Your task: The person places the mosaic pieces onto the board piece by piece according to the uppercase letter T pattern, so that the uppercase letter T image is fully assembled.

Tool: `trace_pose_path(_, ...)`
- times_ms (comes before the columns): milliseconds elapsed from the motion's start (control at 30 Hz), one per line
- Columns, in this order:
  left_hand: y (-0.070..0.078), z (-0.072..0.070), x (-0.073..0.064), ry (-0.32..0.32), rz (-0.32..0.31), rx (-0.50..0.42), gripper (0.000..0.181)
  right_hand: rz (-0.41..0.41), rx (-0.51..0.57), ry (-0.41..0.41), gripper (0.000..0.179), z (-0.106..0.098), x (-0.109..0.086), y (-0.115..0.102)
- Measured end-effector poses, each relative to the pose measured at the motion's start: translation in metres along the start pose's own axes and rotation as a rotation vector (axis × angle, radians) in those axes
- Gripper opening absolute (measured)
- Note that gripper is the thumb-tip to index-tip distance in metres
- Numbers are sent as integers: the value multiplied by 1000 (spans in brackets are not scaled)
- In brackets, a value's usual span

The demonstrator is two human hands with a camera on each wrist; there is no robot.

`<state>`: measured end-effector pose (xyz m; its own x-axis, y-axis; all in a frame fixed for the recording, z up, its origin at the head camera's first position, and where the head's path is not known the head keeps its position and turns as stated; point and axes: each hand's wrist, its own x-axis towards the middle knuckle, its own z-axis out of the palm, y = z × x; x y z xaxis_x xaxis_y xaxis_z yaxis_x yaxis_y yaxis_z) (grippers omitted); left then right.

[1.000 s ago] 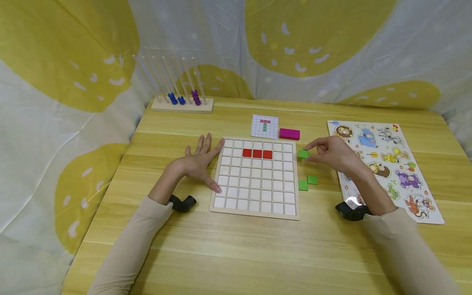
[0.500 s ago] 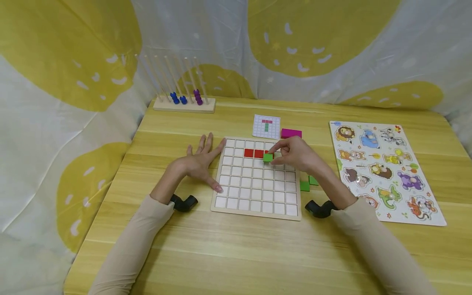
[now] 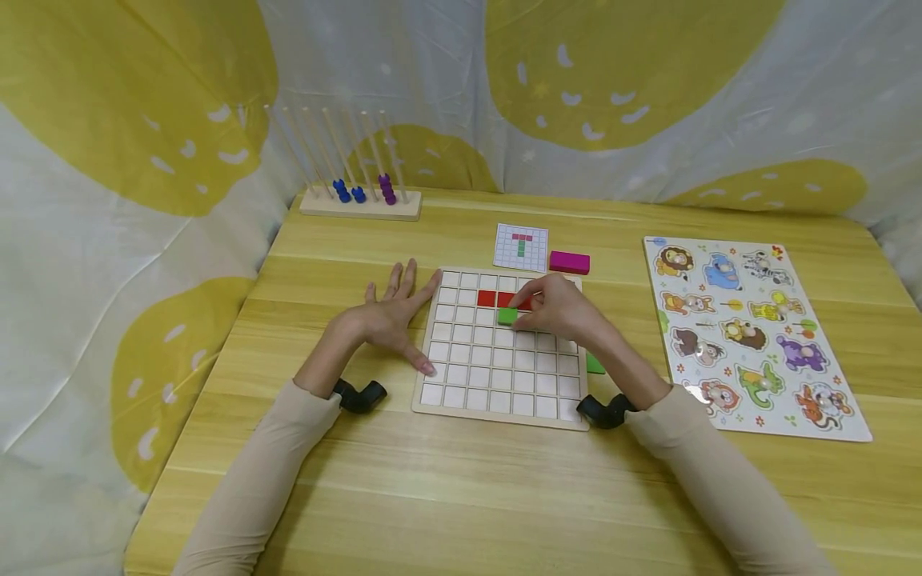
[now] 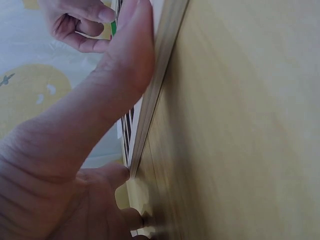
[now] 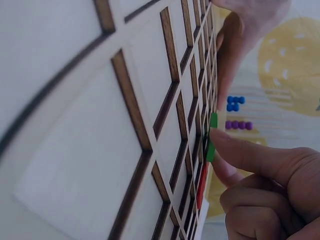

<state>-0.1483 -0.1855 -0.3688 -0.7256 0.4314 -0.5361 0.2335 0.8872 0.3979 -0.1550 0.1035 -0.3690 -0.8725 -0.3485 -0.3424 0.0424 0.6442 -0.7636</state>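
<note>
My right hand (image 3: 562, 306) pinches a green square tile (image 3: 507, 316) between thumb and index finger. The tile sits over the wooden grid board (image 3: 481, 376), just below the middle of a row of red tiles (image 3: 486, 298). In the right wrist view the green tile (image 5: 212, 136) shows edge-on, right at the board's surface. My left hand (image 3: 382, 322) lies spread at the board's left side, thumb and index fingertip on its frame. The left wrist view shows the left thumb (image 4: 125, 60) on the board's edge. Another green tile (image 3: 595, 364) peeks out beside my right forearm.
Behind the board lie a pattern card (image 3: 521, 247) with a red and green T and a magenta block (image 3: 569, 262). A bead abacus (image 3: 360, 206) stands at the back left. An animal puzzle board (image 3: 763, 344) lies to the right.
My right hand has carried the green tile leftward from the table right of the board to below the middle red tile. The left hand has stayed in place.
</note>
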Motion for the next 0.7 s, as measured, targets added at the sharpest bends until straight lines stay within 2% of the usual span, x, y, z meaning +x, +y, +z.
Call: trace_pose_path(700,1,1,0,6,-4,13,150,7,-56,18,29,4,3,2)
